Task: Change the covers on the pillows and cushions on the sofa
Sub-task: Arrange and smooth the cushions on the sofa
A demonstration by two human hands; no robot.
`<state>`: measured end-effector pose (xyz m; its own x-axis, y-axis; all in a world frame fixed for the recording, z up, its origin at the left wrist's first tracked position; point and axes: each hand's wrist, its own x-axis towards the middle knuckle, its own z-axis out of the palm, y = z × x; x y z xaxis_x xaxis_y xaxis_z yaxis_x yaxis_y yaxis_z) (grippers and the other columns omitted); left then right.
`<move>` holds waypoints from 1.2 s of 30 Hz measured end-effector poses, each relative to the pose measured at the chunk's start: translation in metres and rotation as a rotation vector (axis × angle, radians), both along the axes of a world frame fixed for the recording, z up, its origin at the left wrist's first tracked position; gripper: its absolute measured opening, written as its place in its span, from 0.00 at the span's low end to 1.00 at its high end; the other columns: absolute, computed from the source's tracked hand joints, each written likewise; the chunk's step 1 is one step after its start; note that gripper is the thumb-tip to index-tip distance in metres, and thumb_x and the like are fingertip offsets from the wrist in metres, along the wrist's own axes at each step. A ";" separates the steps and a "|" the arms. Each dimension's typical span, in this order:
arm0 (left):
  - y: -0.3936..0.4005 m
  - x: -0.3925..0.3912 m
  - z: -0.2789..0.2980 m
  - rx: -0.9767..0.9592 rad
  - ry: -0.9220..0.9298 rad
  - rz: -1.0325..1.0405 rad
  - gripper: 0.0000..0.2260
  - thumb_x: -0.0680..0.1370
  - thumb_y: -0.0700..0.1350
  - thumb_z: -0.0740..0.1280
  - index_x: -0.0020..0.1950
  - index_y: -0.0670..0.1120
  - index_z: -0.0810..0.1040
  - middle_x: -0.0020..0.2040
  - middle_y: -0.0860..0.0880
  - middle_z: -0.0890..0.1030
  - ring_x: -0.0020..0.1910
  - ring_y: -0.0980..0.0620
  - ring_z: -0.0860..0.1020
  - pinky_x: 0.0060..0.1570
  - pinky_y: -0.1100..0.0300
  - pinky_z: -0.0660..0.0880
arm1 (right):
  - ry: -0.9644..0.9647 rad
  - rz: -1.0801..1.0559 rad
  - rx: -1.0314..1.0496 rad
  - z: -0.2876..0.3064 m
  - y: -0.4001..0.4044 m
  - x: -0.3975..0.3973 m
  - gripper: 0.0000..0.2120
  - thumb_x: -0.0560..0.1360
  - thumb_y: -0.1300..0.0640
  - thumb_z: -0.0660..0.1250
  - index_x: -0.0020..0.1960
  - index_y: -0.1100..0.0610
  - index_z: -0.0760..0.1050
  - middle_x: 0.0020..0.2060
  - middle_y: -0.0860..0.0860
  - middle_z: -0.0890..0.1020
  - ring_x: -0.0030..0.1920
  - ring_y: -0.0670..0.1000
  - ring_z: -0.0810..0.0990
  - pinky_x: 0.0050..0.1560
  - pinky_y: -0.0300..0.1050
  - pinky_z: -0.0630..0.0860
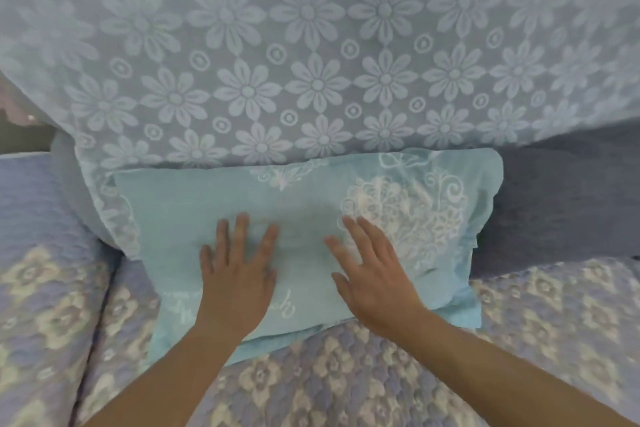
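Observation:
A light teal pillow (pixel 304 204) with white lace-like prints and script lettering lies on the sofa seat, leaning against the backrest. My left hand (pixel 239 270) rests flat on its middle, fingers spread. My right hand (pixel 370 274) lies flat beside it on the pillow, fingers apart, near the white round ornament. Neither hand holds anything. The pillow's near edge sits on the quilted seat cover.
A blue cloth with white daisy pattern (pixel 311 55) drapes the backrest behind the pillow. A quilted lilac seat cover with cream flowers (pixel 346 385) spans the seat. Bare blue-grey backrest (pixel 561 194) shows at right. A seat-cushion seam (pixel 100 322) runs at left.

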<state>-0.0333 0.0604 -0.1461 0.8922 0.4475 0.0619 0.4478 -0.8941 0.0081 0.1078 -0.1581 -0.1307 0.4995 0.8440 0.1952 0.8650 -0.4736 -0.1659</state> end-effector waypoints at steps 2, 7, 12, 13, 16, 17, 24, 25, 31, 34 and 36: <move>0.024 -0.003 -0.012 0.046 0.069 -0.040 0.36 0.74 0.53 0.71 0.81 0.57 0.62 0.82 0.43 0.56 0.79 0.34 0.56 0.64 0.27 0.64 | -0.173 0.109 -0.189 -0.009 -0.014 0.052 0.29 0.81 0.48 0.60 0.80 0.51 0.57 0.80 0.59 0.56 0.79 0.63 0.53 0.77 0.64 0.53; 0.058 -0.006 -0.003 -0.014 0.291 0.072 0.45 0.69 0.50 0.76 0.81 0.60 0.57 0.83 0.47 0.52 0.80 0.37 0.53 0.58 0.27 0.70 | 0.137 -0.899 -0.181 0.024 -0.056 0.160 0.30 0.84 0.44 0.50 0.81 0.54 0.47 0.80 0.62 0.47 0.79 0.66 0.46 0.77 0.65 0.48; 0.013 -0.017 0.014 -0.074 0.130 0.139 0.37 0.67 0.43 0.75 0.76 0.47 0.70 0.74 0.37 0.67 0.71 0.31 0.66 0.56 0.36 0.74 | 0.039 -0.322 -0.003 0.019 -0.046 0.064 0.22 0.76 0.60 0.65 0.69 0.60 0.68 0.69 0.60 0.68 0.66 0.64 0.69 0.64 0.60 0.71; 0.003 -0.024 0.012 -0.125 0.068 0.174 0.29 0.69 0.41 0.74 0.70 0.44 0.74 0.66 0.36 0.72 0.64 0.32 0.71 0.53 0.38 0.77 | 0.134 -0.325 -0.014 0.004 -0.049 0.041 0.21 0.74 0.62 0.67 0.66 0.60 0.70 0.64 0.59 0.71 0.61 0.63 0.72 0.59 0.59 0.74; -0.016 -0.053 -0.016 -0.566 0.071 0.549 0.10 0.76 0.41 0.68 0.56 0.43 0.73 0.49 0.42 0.77 0.48 0.38 0.77 0.45 0.48 0.76 | 0.522 -0.595 -0.062 -0.050 -0.065 -0.006 0.20 0.74 0.64 0.65 0.65 0.60 0.69 0.59 0.59 0.70 0.56 0.64 0.75 0.55 0.56 0.74; -0.017 -0.067 -0.028 -0.753 0.105 0.728 0.09 0.78 0.42 0.67 0.56 0.44 0.72 0.46 0.43 0.78 0.44 0.40 0.78 0.43 0.51 0.74 | 0.641 -0.705 -0.085 -0.063 -0.068 -0.020 0.21 0.76 0.63 0.64 0.68 0.59 0.67 0.62 0.59 0.69 0.59 0.64 0.74 0.56 0.56 0.74; -0.001 -0.131 -0.043 -1.162 0.206 1.015 0.11 0.83 0.40 0.63 0.63 0.50 0.67 0.43 0.43 0.75 0.37 0.45 0.74 0.37 0.60 0.73 | 0.949 -0.908 -0.324 -0.077 -0.076 -0.096 0.35 0.79 0.56 0.61 0.81 0.49 0.48 0.77 0.54 0.56 0.69 0.59 0.69 0.56 0.51 0.73; 0.001 -0.135 -0.034 -1.111 0.267 0.935 0.10 0.83 0.39 0.63 0.62 0.50 0.67 0.40 0.47 0.72 0.35 0.50 0.71 0.33 0.65 0.71 | 0.967 -0.929 -0.318 -0.068 -0.074 -0.097 0.35 0.79 0.56 0.61 0.81 0.50 0.48 0.77 0.55 0.56 0.69 0.60 0.69 0.57 0.51 0.74; 0.008 -0.120 0.069 -1.081 0.368 0.573 0.03 0.81 0.42 0.65 0.50 0.46 0.79 0.44 0.43 0.82 0.37 0.47 0.80 0.36 0.61 0.72 | 0.938 -0.901 -0.177 0.034 -0.040 -0.091 0.29 0.79 0.55 0.62 0.78 0.54 0.57 0.74 0.58 0.61 0.68 0.61 0.72 0.65 0.53 0.73; -0.006 -0.105 0.124 -1.115 0.315 0.407 0.04 0.80 0.46 0.65 0.48 0.51 0.79 0.49 0.45 0.84 0.46 0.44 0.83 0.46 0.54 0.76 | 0.934 -0.885 -0.094 0.089 -0.026 -0.099 0.26 0.79 0.55 0.61 0.76 0.54 0.63 0.69 0.59 0.68 0.57 0.59 0.79 0.58 0.52 0.77; -0.029 -0.094 0.162 -1.131 0.272 0.304 0.05 0.81 0.46 0.63 0.53 0.51 0.79 0.51 0.47 0.84 0.47 0.47 0.83 0.46 0.55 0.76 | 0.937 -0.834 -0.062 0.123 -0.026 -0.113 0.25 0.79 0.54 0.61 0.75 0.54 0.65 0.68 0.58 0.70 0.53 0.57 0.80 0.54 0.49 0.77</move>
